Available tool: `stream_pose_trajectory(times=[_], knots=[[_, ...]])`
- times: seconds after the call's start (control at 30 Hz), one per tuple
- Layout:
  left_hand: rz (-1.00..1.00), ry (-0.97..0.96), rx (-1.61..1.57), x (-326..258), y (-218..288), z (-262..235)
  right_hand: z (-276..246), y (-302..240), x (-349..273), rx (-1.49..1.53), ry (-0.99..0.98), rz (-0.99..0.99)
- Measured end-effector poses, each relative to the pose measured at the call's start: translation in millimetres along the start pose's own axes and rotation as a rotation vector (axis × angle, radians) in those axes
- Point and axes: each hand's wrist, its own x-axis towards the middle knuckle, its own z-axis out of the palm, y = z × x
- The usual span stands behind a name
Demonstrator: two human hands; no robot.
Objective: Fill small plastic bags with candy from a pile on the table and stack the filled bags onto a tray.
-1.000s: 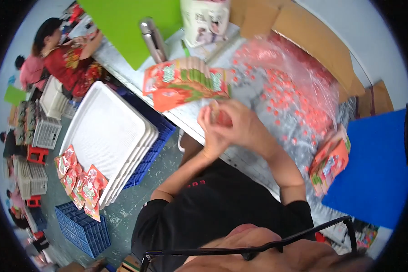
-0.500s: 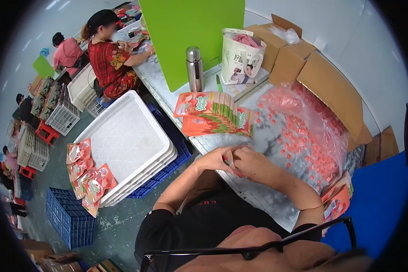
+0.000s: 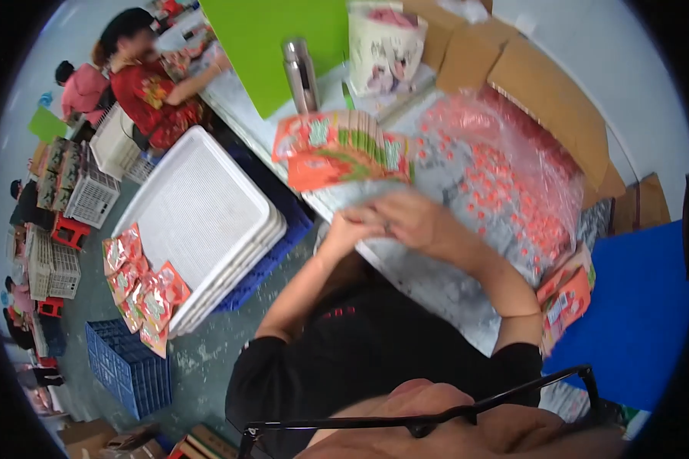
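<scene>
At the table's near edge my two hands meet, both blurred by motion. My left hand (image 3: pixel 351 232) is closed, its fingers curled up against the other hand. My right hand (image 3: pixel 415 220) bends over it with fingers closed together. What lies between them is mostly hidden; only a small greyish bit shows. Just beyond them stands a row of red and green printed pouches (image 3: pixel 344 149), packed side by side. To the right, small red-wrapped pieces (image 3: pixel 488 180) are strewn on the table, spilling from a large clear plastic bag (image 3: pixel 547 172).
Stacked white trays (image 3: pixel 199 191) stand left of the table, with filled pouches (image 3: pixel 157 294) on their near corner. A steel flask (image 3: pixel 300 76), a white tote bag (image 3: pixel 386 53) and a green divider (image 3: pixel 275 46) are at the back. Cardboard flaps (image 3: pixel 551 103) rise behind the bag. A co-worker (image 3: pixel 149 92) sits far left.
The view has shifted, so the table items sit higher in the picture. A red and green pouch showed between my hands earlier; now my right hand has moved over and covers that spot.
</scene>
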Motion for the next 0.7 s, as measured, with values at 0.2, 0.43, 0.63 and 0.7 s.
stream_pose_trajectory(times=[0.2, 0.43, 0.63, 0.7], knots=[[0.101, 0.067, 0.047, 1, 19, -2, 16, 24, -25, 0.205, 0.362, 0.324], [-0.022, 0.148, -0.287, -14, 10, 8, 56, 28, -43, 0.97, 0.481, 0.584], [0.004, 0.12, -0.313, -17, 12, -2, 72, 33, -47, 1.022, 0.556, 0.583], [0.039, 0.18, -0.282, -16, 18, 3, 76, 33, -44, 1.032, 0.578, 0.567]])
